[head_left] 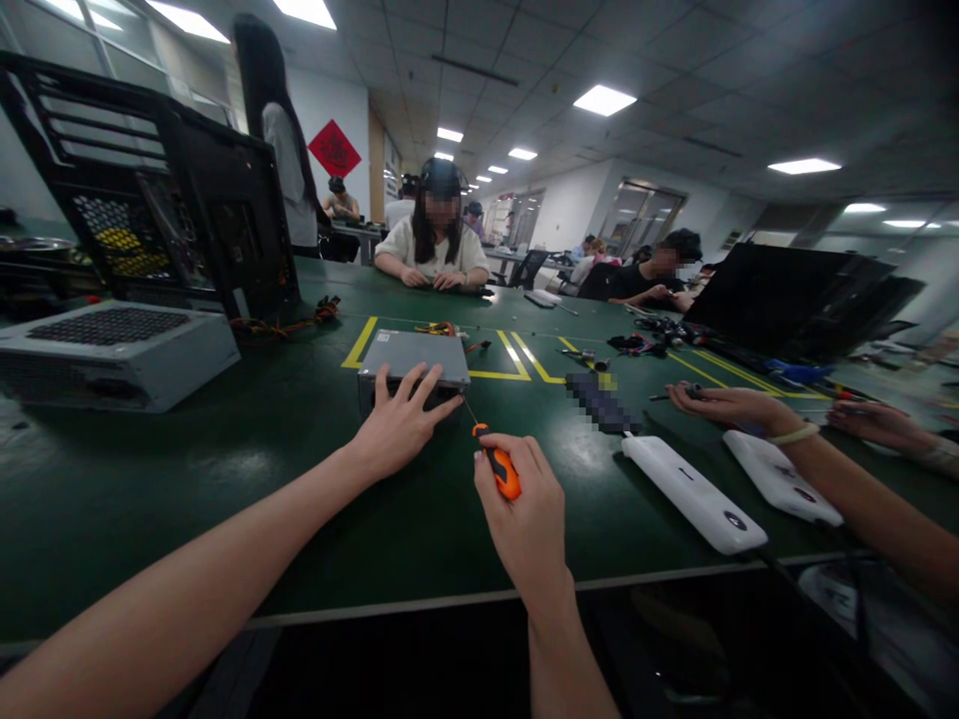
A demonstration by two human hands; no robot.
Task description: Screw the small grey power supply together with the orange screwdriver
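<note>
Currently, one grey computer power supply, the landmark here, sits on the green bench. Of the person's two hands, the left hand lies over its near edge, grip spread wide, fingers resting on its top without closing around it. Nearer than the power supply and slightly to its right, the right hand has its grip closed around one orange-and-black screwdriver; the shaft points at the supply's near right corner, though I cannot tell whether the tip touches.

Left of the supply rests a second power supply unit, larger in view, with one black computer case standing behind it. To the landmark's right lie two white oblong devices, and beyond them a co-worker's hand holds a small tool. Two people sit farther off, one behind the landmark, one behind and right.
</note>
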